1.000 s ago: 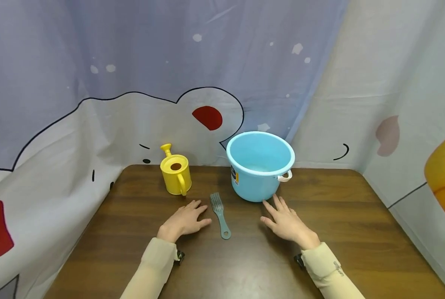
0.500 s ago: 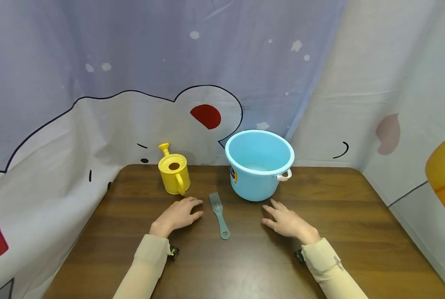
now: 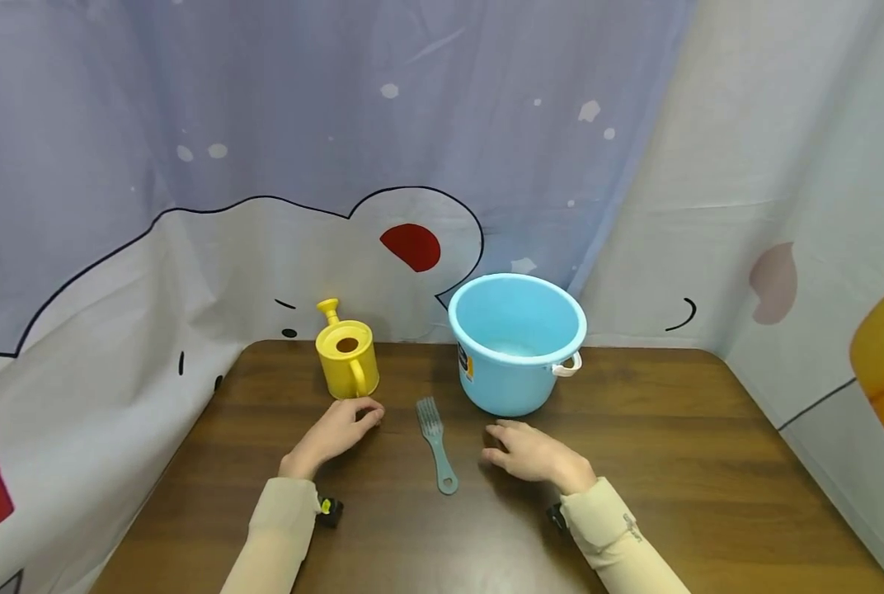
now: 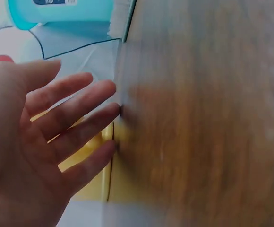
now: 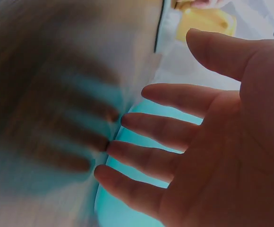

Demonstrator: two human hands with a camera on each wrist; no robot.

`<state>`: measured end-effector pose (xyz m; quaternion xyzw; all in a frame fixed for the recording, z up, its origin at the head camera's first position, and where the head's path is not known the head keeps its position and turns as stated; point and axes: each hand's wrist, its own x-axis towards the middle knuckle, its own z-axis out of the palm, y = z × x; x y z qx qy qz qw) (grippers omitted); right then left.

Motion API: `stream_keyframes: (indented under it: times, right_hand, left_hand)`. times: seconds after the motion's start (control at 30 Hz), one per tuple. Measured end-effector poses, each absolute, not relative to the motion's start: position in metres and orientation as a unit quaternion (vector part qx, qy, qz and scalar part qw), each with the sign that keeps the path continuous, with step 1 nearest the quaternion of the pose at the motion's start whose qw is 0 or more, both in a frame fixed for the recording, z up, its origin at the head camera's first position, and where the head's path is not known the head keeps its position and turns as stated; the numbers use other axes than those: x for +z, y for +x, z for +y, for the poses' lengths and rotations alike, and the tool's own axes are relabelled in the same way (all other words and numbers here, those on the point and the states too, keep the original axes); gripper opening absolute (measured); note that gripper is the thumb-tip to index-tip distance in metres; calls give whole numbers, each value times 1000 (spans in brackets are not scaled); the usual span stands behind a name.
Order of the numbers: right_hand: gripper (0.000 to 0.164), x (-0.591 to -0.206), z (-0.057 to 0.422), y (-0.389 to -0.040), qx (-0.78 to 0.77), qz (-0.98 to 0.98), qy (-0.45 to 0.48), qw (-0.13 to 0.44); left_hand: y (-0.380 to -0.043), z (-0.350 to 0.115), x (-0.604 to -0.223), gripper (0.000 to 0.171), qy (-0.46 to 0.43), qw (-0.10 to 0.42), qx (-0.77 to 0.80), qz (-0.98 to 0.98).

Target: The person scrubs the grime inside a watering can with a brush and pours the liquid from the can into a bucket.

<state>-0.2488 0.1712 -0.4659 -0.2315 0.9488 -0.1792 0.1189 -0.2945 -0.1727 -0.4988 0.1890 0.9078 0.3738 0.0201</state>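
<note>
My left hand (image 3: 338, 433) is near the yellow watering can (image 3: 347, 360), just in front of its base, with nothing in its fingers. In the left wrist view its fingers (image 4: 80, 106) are spread and loosely bent, with the can partly hidden behind them. A grey-green fork (image 3: 437, 445) lies on the table between both hands, tines away from me. My right hand (image 3: 534, 452) is low over the wood in front of the light blue bucket (image 3: 509, 384), holding nothing. The right wrist view has its fingers (image 5: 151, 123) apart and nearly straight, the bucket behind them.
The brown wooden table (image 3: 427, 553) has a reflective surface. A printed curtain (image 3: 264, 264) hangs right behind its back edge and along the sides. The bucket's white handle (image 3: 568, 365) sits at its right side.
My left hand has moved left, away from the fork and closer to the watering can. My right hand has drawn left and slightly back from the bucket. The fork, can and bucket stay put.
</note>
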Motion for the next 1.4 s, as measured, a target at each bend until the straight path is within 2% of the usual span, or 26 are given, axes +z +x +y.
stream_keyframes:
  times: [0.23, 0.47, 0.67, 0.83, 0.97, 1.1, 1.23, 1.4]
  right_hand:
    - [50, -465, 144, -256, -166, 947, -251, 113]
    - [48, -468, 119, -259, -150, 956, -237, 83]
    - [45, -473, 105, -262, -166, 960, -215, 70]
    - [40, -478, 98, -268, -233, 951, -189, 68]
    - [37, -482, 92, -272, -272, 946, -164, 64]
    - [37, -487, 84, -272, -260, 955, -131, 50]
    - [40, -488, 76, -270, -260, 960, -93, 38]
    - [52, -488, 65, -268, -234, 970, -40, 48]
  left_hand:
    - [-296, -184, -499, 28, 114, -4, 400, 909]
    - [-297, -188, -500, 38, 65, -104, 358, 926]
    - [-302, -182, -504, 31, 63, -130, 375, 916]
    - [-308, -180, -506, 25, 81, -120, 449, 882]
    - [-310, -181, -505, 27, 74, -102, 474, 871]
    - [-311, -182, -509, 32, 67, -58, 534, 841]
    - [-315, -184, -516, 37, 49, -7, 633, 772]
    - [-317, -184, -520, 41, 48, 7, 663, 747]
